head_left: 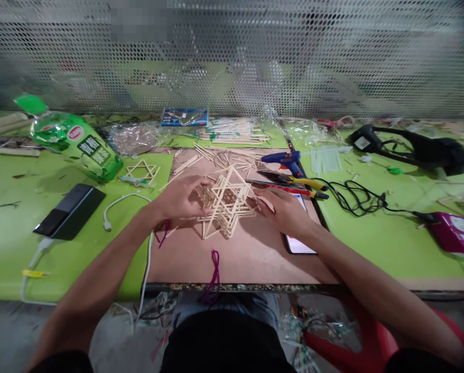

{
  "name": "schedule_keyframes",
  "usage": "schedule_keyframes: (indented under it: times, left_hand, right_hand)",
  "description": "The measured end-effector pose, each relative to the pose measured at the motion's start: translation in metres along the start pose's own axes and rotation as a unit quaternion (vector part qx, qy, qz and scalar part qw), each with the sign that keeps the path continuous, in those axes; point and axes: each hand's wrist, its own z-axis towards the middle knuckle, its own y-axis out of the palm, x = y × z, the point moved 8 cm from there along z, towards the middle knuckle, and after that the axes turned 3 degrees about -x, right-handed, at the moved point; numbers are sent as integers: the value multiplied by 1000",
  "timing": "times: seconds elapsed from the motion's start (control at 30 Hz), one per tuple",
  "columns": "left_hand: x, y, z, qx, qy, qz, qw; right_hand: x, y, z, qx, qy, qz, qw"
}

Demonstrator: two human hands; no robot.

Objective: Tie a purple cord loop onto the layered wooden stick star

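A star-shaped lattice of thin wooden sticks (229,204) stands on the brown board in front of me. My left hand (183,199) is curved around its left side, thumb and fingers against the sticks. At its right side, the curled fingers of my right hand (284,207) touch the stick ends; the fingertips are partly hidden. A phone (299,246) with a lit screen lies partly under my right forearm. Beside my left wrist is a purple cord (162,233), and another purple cord (215,269) hangs over the board's front edge.
A blue glue gun (284,158), yellow-handled pliers (301,181) and a red-handled tool (297,191) lie right of the lattice. Loose sticks (235,132) are behind. A flat stick star (141,172), green bottle (76,142) and power bank (70,211) are left; a purple box (455,233) is right.
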Motion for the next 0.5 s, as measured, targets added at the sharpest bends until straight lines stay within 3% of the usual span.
schedule_keyframes:
  times: [0.33, 0.5]
  left_hand:
    - [-4, -21, -8, 54, -13, -43, 998]
    - [-3, -21, -8, 69, -19, -42, 997]
  right_hand:
    - [7, 2, -3, 14, 3, 8, 1000]
    - [7, 2, -3, 21, 8, 10, 1000]
